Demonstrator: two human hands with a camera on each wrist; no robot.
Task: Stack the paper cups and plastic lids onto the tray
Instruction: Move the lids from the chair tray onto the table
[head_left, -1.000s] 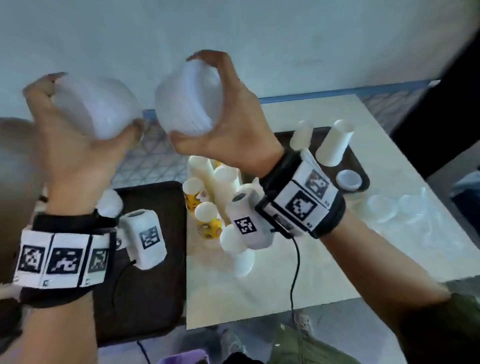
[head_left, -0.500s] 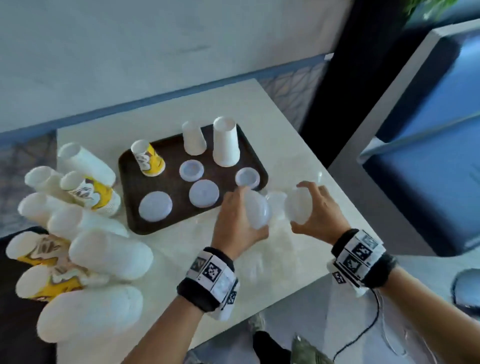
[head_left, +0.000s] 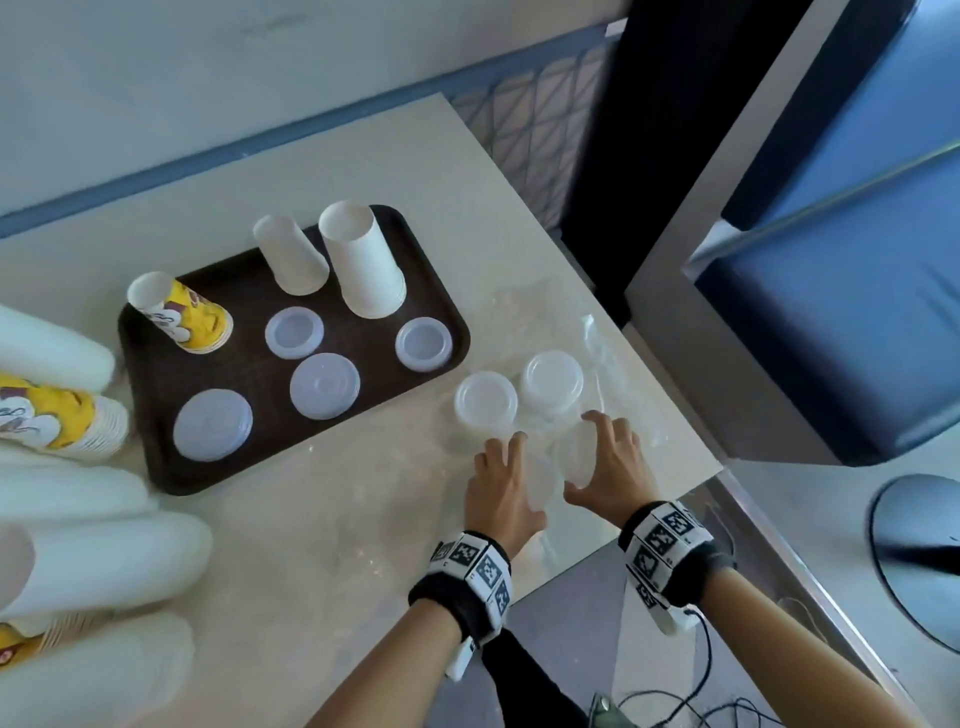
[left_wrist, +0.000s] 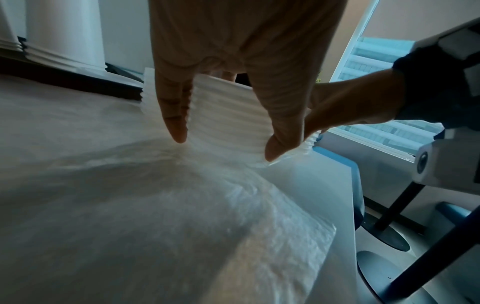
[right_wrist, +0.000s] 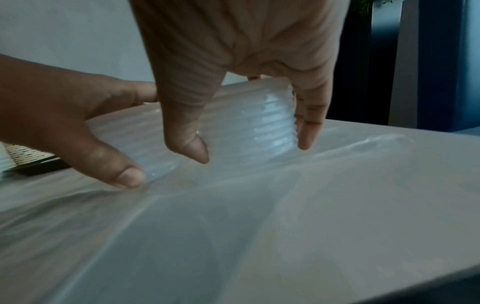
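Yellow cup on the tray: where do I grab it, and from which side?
Take the yellow cup round its side wall, from above. It stands upside down on the tray, narrow base up, so fingers can close round that end; a lid lies to its right, other sides open.

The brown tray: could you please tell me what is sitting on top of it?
On the tray: three upside-down cup stacks, one yellow-printed, two white, and four lid piles. What lies under them is hidden.
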